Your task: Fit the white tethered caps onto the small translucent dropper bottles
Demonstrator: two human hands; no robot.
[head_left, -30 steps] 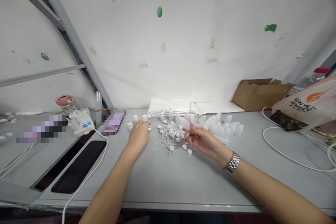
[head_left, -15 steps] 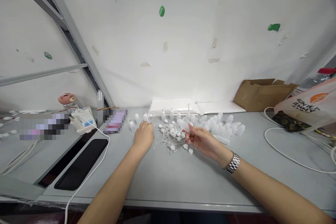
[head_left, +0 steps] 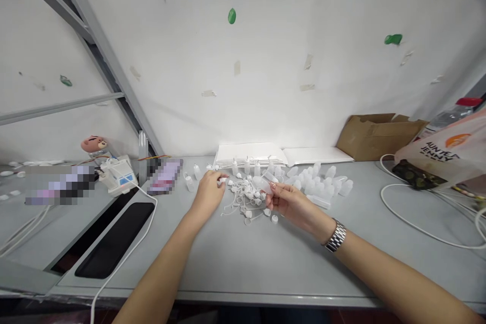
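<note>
Inside the right hand's [head_left: 291, 203] grip, one end of a translucent bottle [head_left: 260, 183]

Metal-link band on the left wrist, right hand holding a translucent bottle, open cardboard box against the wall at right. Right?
Wrong wrist: the head view shows the metal-link band on the right. The right hand holding a translucent bottle and the cardboard box stand as stated.

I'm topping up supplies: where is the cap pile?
In the head view, the cap pile lies mid-table between the left hand and the right hand, just nearer the camera than a row of small bottles.
</note>
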